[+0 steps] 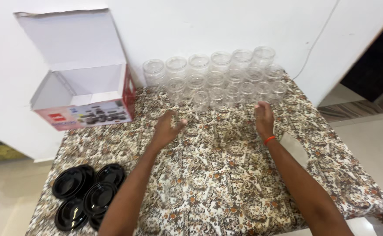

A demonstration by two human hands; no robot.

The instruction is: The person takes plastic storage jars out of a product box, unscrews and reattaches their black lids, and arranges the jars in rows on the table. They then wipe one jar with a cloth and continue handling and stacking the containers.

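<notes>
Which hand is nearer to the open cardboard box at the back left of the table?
Left. The left hand hovers over the tablecloth just right of the open cardboard box. The right hand is further right, in front of the clear jars.

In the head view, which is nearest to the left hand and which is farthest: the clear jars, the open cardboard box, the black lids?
From the left hand:
1. Clear jars, just ahead of it at the back of the table.
2. Open cardboard box, to its left against the wall.
3. Black lids, at the near left corner, farthest, by a modest margin.
</notes>
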